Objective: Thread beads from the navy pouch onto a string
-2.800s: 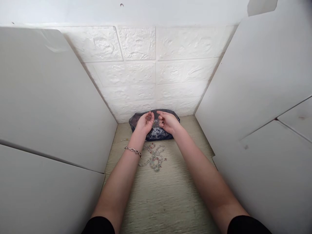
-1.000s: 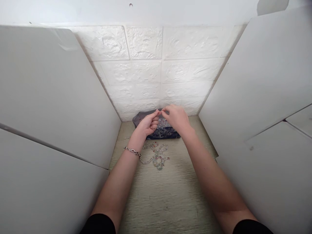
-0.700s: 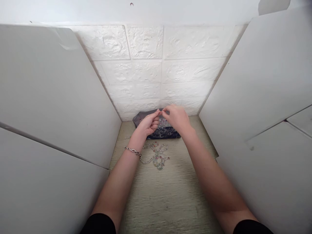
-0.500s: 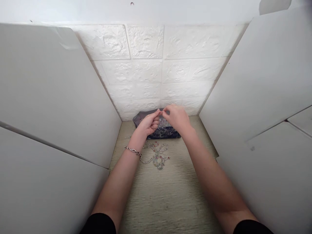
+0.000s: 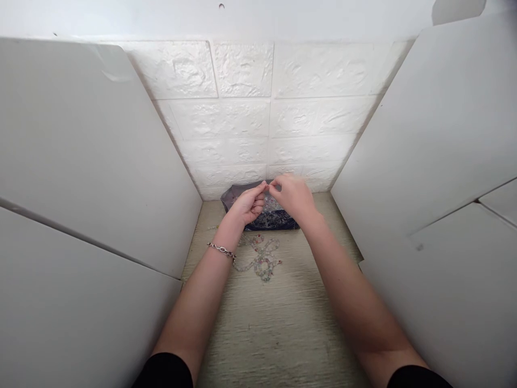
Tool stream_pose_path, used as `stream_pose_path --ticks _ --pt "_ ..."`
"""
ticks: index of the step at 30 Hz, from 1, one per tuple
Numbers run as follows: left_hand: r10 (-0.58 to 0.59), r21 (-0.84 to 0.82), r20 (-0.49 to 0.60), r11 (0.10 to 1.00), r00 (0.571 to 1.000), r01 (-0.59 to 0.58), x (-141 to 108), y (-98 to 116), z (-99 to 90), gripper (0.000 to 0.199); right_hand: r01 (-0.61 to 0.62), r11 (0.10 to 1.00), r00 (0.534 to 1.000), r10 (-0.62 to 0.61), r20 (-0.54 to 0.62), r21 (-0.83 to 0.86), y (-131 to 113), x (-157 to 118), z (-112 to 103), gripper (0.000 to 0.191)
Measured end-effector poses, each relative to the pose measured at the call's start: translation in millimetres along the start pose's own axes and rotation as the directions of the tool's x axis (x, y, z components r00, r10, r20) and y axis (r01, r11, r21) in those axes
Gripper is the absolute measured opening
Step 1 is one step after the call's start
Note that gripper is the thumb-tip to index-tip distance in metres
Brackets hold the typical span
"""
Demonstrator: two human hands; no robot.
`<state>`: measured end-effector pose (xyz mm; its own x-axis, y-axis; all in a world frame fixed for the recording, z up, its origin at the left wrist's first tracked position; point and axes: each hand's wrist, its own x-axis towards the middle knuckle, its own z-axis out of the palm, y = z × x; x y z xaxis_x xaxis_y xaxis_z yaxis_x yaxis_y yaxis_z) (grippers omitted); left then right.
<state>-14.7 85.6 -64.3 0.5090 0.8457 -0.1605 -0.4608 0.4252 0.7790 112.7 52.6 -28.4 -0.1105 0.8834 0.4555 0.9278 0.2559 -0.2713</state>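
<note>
My left hand is closed, thumb and forefinger pinched together at their tips. Facing it, my right hand pinches too, its fingertips almost touching the left ones. Whatever sits between them is too small to name. Both hands hover over a dark blue patterned pouch with a greyish lining, which holds many small clear and pale beads. Strung beads in pale green, clear and pink lie in loops on the wooden surface in front of the pouch. A silver chain bracelet circles my left wrist.
White panels stand close on the left and right. A white brick-patterned wall rises behind the pouch. The greenish wood-grain surface stretches toward me between my forearms.
Almost nothing differs. The whole view has shifted very slightly, while both hands keep their pinch over the pouch and the strung beads stay in place.
</note>
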Motion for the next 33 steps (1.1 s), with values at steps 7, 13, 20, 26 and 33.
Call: stream_pose_path --ticks 7,13,20,26,33 --pt "0.001 0.007 -0.018 1.0 1.0 -0.001 0 1 -0.2 0.019 0.04 0.997 0.999 -0.043 0.033 0.061 3 1 2 0.022" --pt "0.022 0.088 -0.048 0.996 0.999 -0.018 0 1 0.8 0.016 0.037 0.994 0.995 -0.046 0.086 0.099 2 1 1 0.025" --pt "0.199 0.29 -0.141 0.945 0.97 -0.152 -2 2 8.0 0.014 0.035 0.964 0.992 -0.066 0.107 0.264 7 4 10 0.024" --pt "0.239 0.395 -0.211 0.908 0.948 -0.141 -2 3 7.4 0.016 -0.056 0.931 0.995 0.024 0.092 0.36 9 3 18 0.016" --pt "0.163 0.236 -0.195 0.965 0.967 -0.115 -2 4 3.1 0.012 -0.233 0.759 0.968 0.12 0.221 0.608 9 5 26 0.018"
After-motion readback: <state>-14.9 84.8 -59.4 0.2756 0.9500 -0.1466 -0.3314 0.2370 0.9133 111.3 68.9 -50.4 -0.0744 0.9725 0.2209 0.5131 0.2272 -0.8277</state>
